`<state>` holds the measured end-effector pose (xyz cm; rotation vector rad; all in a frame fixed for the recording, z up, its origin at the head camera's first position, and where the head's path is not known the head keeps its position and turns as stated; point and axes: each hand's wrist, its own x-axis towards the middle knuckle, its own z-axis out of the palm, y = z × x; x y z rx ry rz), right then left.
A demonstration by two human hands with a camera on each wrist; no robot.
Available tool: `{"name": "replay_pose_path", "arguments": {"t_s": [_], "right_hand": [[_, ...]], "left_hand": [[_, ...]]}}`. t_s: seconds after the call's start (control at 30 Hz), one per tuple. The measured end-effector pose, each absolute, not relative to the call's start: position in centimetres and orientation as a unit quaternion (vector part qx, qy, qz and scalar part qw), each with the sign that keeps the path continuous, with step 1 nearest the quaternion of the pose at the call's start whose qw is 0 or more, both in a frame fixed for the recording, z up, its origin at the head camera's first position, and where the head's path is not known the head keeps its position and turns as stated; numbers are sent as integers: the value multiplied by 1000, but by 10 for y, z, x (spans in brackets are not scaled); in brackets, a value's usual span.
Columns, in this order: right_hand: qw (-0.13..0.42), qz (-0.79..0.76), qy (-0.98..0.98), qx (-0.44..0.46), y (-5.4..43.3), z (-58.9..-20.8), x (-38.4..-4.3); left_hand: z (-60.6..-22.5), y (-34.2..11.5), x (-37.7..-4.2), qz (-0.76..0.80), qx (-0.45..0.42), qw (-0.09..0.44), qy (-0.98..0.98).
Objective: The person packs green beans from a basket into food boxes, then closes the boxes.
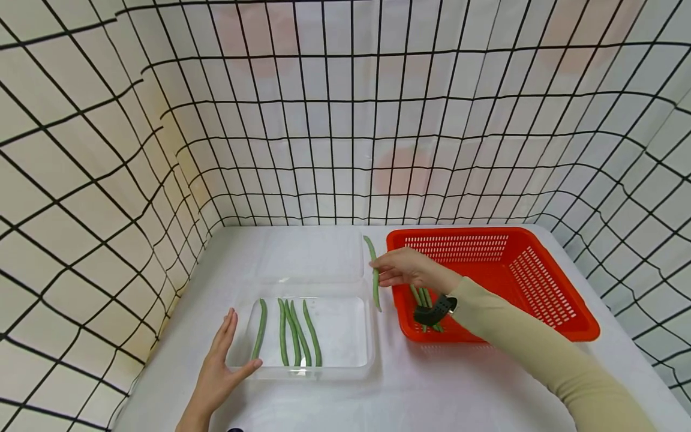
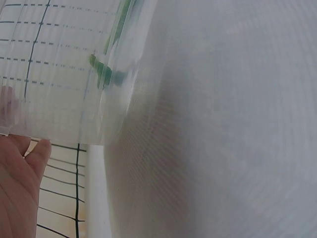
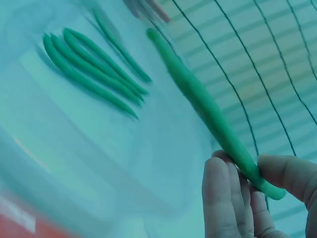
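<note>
My right hand (image 1: 402, 267) pinches a long green bean (image 1: 376, 292) between thumb and fingers, above the gap between the clear plastic container and the red basket. In the right wrist view the thumb and fingers grip this green bean (image 3: 203, 101) near one end. Several green beans (image 1: 295, 336) lie lengthwise inside the clear container (image 1: 371, 336), one apart at its left. At the container's left front corner is my left hand (image 1: 216, 372), its fingers straight and thumb spread. The left wrist view shows the left hand (image 2: 20, 173) against the container wall.
The red perforated basket (image 1: 580, 318) stands on the right with several green beans (image 1: 421, 295) in its left end, partly hidden by the right wrist. Behind the container lies a clear lid-like panel (image 1: 308, 252). Black wire mesh (image 1: 352, 126) surrounds the white table (image 1: 410, 390).
</note>
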<state>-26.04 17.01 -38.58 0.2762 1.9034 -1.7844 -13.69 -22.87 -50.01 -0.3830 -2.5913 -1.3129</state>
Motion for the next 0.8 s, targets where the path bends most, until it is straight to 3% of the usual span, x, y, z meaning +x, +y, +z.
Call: {"name": "replay_pose_path", "arguments": {"t_s": [0.33,0.8], "right_hand": [[319,-625,710,64,113,-406,-244],[338,-583,738,41,72,-436,-240]], "left_hand": [[-502,-230,-138,-448,-133,106,-878],[-503,-229,-138,-447,-129,107,-879]]}}
